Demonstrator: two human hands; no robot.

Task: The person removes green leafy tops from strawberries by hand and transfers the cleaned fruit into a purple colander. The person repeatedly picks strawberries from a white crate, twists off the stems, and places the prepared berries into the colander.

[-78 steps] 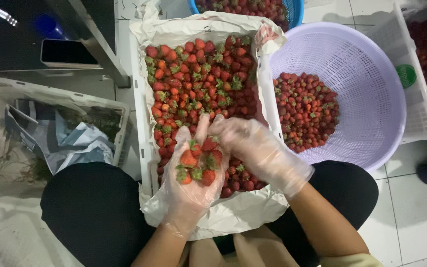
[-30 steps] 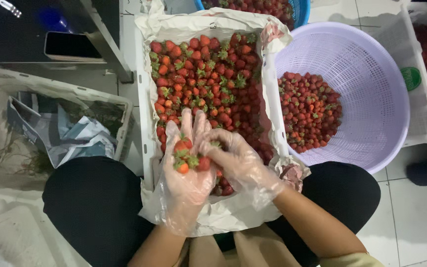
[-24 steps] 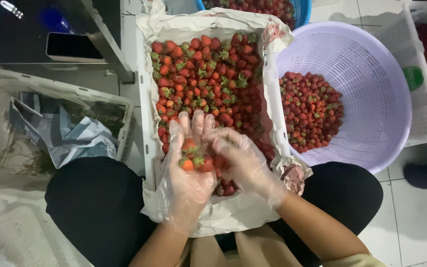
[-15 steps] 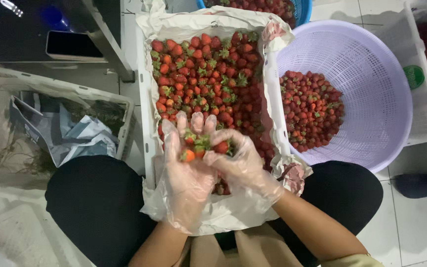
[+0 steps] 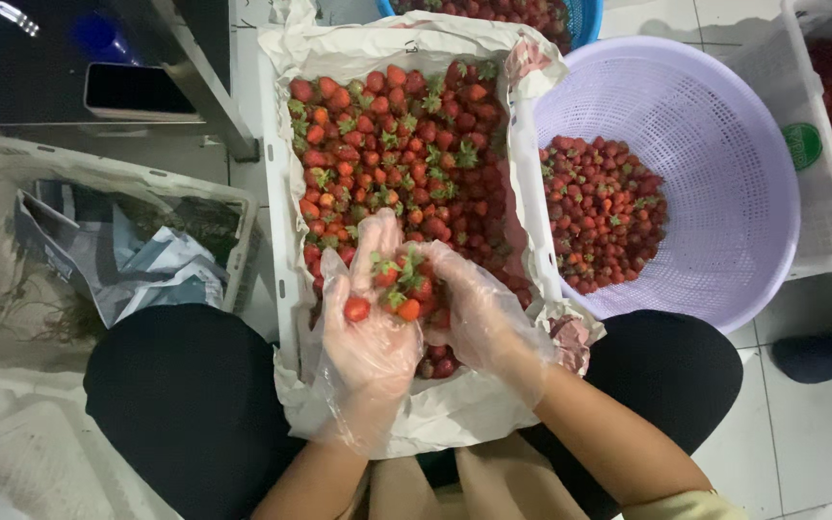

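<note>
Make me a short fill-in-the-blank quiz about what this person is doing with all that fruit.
1. Both hands, left hand and right hand, wear clear plastic ____.
2. The cupped hands hold a handful of ____.
3. The round basket on the right is ____ in colour.
4. The white crate is lined with ____.

Missing words: gloves; strawberries; purple; paper

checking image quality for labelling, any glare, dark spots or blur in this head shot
Head view: mostly sharp and evenly lit; soft sheen on the clear gloves of the left hand and right hand; upper left corner is dark shadow; the strawberries they hold are crisp; straight edges bow slightly near the frame edges.
</note>
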